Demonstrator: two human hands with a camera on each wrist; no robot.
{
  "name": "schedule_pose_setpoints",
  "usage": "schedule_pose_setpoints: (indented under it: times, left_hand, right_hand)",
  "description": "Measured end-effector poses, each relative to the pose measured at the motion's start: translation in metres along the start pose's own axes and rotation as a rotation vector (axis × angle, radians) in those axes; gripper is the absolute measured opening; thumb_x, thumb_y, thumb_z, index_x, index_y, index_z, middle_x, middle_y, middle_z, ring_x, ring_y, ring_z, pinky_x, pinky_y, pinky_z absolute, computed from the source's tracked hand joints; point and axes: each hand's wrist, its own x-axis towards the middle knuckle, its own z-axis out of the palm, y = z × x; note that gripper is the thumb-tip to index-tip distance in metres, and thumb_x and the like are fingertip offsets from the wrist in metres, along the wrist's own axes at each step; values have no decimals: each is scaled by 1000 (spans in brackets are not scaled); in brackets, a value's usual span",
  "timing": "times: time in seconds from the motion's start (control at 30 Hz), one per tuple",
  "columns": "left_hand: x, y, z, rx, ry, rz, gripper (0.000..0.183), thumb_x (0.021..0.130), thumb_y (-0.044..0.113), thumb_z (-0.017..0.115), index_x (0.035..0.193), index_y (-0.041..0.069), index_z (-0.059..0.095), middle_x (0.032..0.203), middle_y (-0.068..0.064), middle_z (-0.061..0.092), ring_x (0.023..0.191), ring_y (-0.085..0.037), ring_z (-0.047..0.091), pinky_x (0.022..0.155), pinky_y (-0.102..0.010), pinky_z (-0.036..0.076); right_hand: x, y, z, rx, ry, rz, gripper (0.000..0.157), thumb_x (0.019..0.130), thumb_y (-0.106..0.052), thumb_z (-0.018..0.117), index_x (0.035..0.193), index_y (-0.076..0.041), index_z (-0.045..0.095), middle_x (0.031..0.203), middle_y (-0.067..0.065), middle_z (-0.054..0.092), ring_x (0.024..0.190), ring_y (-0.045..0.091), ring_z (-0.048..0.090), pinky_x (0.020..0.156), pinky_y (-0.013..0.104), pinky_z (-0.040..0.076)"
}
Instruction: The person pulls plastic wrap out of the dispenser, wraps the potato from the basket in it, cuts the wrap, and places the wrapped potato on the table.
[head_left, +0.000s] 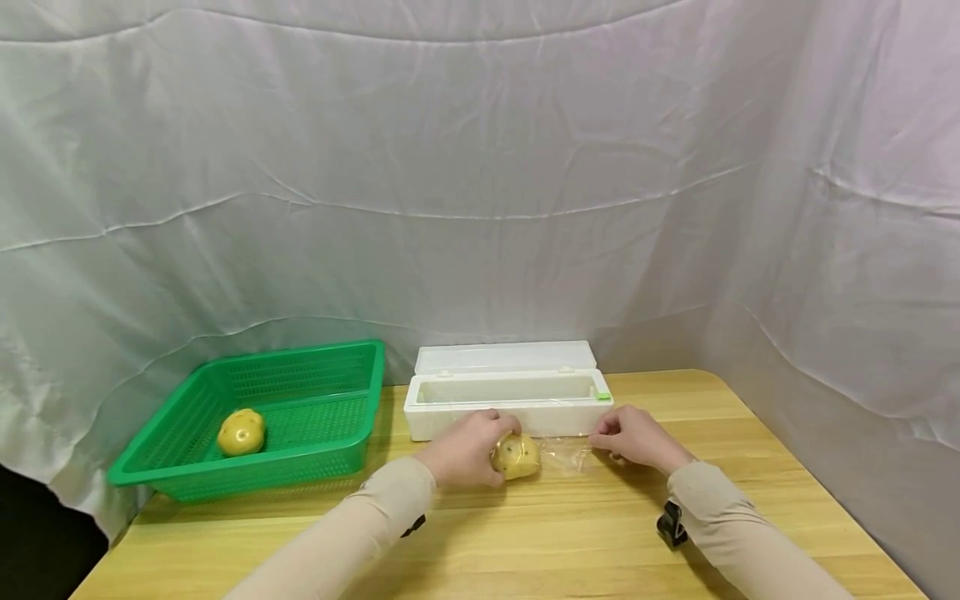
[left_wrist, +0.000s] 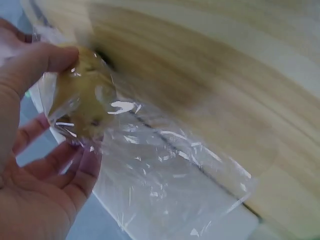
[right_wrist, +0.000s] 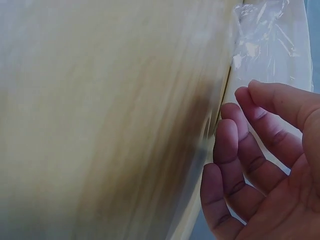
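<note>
In my left hand (head_left: pixel 468 450) I hold a yellow potato (head_left: pixel 517 457), thumb on one side and fingers curled round the other. Clear cling film (left_wrist: pixel 165 165) covers the potato and spreads out loose and crinkled past it in the left wrist view. More film stretches rightward from the potato to my right hand (head_left: pixel 637 437), whose thumb and index fingertip pinch together at its end. The other right fingers are bent near the table. Just behind both hands stands a long white box (head_left: pixel 510 417), its lid (head_left: pixel 506 357) raised.
A green plastic basket (head_left: pixel 262 477) stands on the left of the wooden table (head_left: pixel 540 533), with another potato (head_left: pixel 242 432) inside. A small bright green piece (head_left: pixel 603 396) sits at the white box's right end. Grey cloth (head_left: pixel 480 167) hangs behind.
</note>
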Motion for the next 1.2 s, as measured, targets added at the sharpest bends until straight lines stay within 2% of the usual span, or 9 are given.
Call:
schedule_pose_setpoints:
  times: [0.13, 0.37, 0.53, 0.67, 0.87, 1.07, 1.2]
  left_hand:
    - [2, -6, -3, -55, -38, 11, 62, 77, 17, 96, 131, 13, 67, 124, -2, 74, 108, -14, 67, 98, -30, 57]
    - [3, -17, -3, -168, -68, 12, 57, 75, 15, 95, 126, 11, 71, 113, 2, 75, 94, -6, 61, 85, -21, 53]
    - [3, -19, -5, -214, -73, 7, 56, 75, 13, 96, 125, 10, 72, 113, 2, 76, 91, -5, 61, 85, -21, 53]
    - [2, -17, -3, -174, -93, -13, 59, 79, 18, 95, 132, 12, 70, 124, 2, 75, 104, -8, 65, 97, -26, 55]
    - [-4, -13, -5, -97, -112, -34, 66, 86, 26, 92, 144, 14, 63, 144, -4, 65, 130, -21, 62, 116, -40, 51]
    - [-7, -9, -14, -67, -116, -29, 75, 86, 27, 92, 152, 18, 58, 149, -8, 61, 133, -25, 62, 115, -45, 52]
    - [-5, -7, -19, -51, -117, -1, 67, 89, 28, 89, 149, 18, 61, 145, -5, 64, 127, -22, 64, 111, -42, 55]
  right_hand:
    - [0, 3, 0, -24, 10, -38, 19, 97, -20, 79, 82, -11, 71, 66, -4, 59, 58, 11, 53, 53, 25, 41]
    - [0, 3, -1, -42, 13, -60, 17, 96, -19, 79, 82, -13, 72, 67, -6, 58, 56, 10, 50, 54, 25, 40]
    - [0, 3, -1, -51, 17, -60, 18, 96, -19, 79, 81, -13, 71, 68, -6, 59, 56, 11, 50, 54, 25, 41]
    - [0, 5, -2, -51, 11, -55, 18, 96, -19, 79, 81, -13, 72, 66, -6, 59, 56, 11, 50, 54, 26, 41]
    - [-3, 6, -4, -51, 6, -65, 17, 94, -22, 82, 83, -13, 72, 70, -5, 63, 58, 11, 51, 56, 27, 43]
    - [-8, 6, -11, -50, -10, -77, 18, 93, -24, 84, 85, -12, 73, 73, -5, 64, 62, 12, 51, 57, 26, 42]
    - [-9, 8, -14, -49, -16, -82, 19, 93, -24, 84, 85, -12, 73, 73, -4, 63, 62, 12, 50, 57, 25, 41]
